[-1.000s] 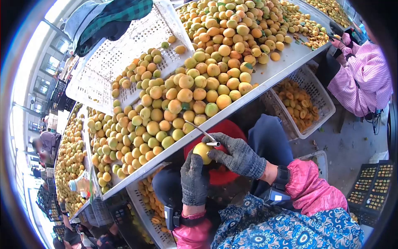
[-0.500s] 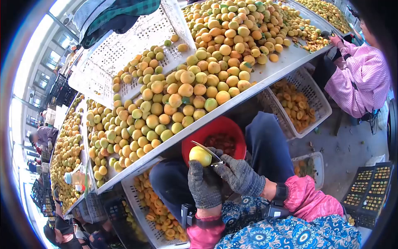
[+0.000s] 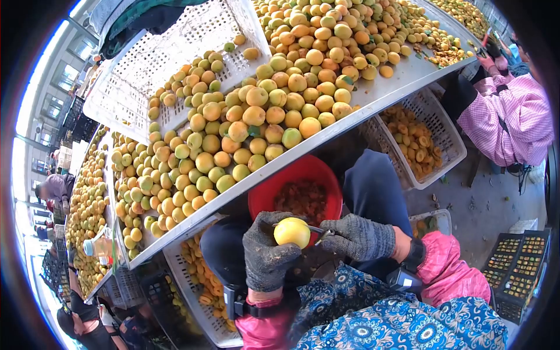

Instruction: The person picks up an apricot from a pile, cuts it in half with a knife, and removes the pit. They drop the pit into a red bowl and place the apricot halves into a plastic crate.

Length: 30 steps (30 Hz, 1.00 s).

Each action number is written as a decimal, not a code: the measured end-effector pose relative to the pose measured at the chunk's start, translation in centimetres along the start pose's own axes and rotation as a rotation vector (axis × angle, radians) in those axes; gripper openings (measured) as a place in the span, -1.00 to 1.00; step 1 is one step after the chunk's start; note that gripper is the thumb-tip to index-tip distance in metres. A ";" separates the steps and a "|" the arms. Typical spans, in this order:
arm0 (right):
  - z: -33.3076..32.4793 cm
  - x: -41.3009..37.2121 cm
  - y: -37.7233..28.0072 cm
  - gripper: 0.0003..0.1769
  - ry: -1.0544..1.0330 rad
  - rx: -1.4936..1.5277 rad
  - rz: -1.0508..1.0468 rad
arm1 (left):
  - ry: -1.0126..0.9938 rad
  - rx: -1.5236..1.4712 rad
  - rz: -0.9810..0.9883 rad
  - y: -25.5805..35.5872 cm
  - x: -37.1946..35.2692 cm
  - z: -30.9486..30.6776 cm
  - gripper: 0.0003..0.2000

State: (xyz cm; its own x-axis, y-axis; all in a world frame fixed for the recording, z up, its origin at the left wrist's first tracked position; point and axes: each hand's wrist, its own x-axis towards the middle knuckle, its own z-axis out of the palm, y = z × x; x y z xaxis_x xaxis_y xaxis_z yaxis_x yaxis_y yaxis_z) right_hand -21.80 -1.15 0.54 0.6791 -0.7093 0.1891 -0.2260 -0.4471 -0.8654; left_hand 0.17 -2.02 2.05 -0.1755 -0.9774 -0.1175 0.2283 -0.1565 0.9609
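Observation:
My left hand (image 3: 265, 254), in a grey knit glove, is closed around a yellow apricot (image 3: 292, 233) that faces upward. My right hand (image 3: 361, 236), gloved alike, grips a small metal knife (image 3: 318, 230). Its thin metal part meets the right side of the fruit; the tip is hidden there. Just beyond both hands, between my knees, is a red basin (image 3: 333, 186) with brownish-red pits in it.
A sloping metal-edged table (image 3: 373, 108) bears heaped apricots (image 3: 254, 114) and a tipped white crate (image 3: 119, 93). Below stand crates of halved fruit (image 3: 411, 140). A co-worker in a pink checked top (image 3: 507, 119) sits at right, near black trays (image 3: 516, 268).
The knife, earlier raised across the top of the apricot, now lies level at its right side. My left hand has turned and shifted left; my right hand has moved slightly right.

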 end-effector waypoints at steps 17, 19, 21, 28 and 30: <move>-0.8 2.0 0.2 -0.67 -0.247 -0.215 0.259 | -0.555 1.050 0.198 3.3 2.6 -1.4 -0.51; -1.2 2.6 -0.6 -0.61 -0.242 -0.245 0.339 | -0.460 1.046 0.203 3.0 2.7 -1.3 -0.52; -1.0 2.4 -0.2 -0.58 -0.098 -0.281 0.421 | -0.202 0.923 0.150 3.1 2.3 -0.7 -0.55; 1.6 0.9 0.5 -0.64 0.178 -0.088 0.228 | 0.041 0.306 -0.091 0.5 -1.4 2.2 -0.62; 1.2 1.1 0.5 -0.59 0.181 -0.126 0.109 | 0.072 0.298 -0.109 0.6 -1.5 2.8 -0.62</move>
State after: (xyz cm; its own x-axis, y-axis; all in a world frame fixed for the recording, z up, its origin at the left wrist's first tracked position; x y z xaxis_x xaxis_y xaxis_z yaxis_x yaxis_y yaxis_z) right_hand -20.33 -1.49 -0.24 0.5118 -0.8383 0.1876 -0.3844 -0.4189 -0.8226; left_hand -2.08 -0.24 3.51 -0.1130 -0.9664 -0.2308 -0.0806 -0.2226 0.9716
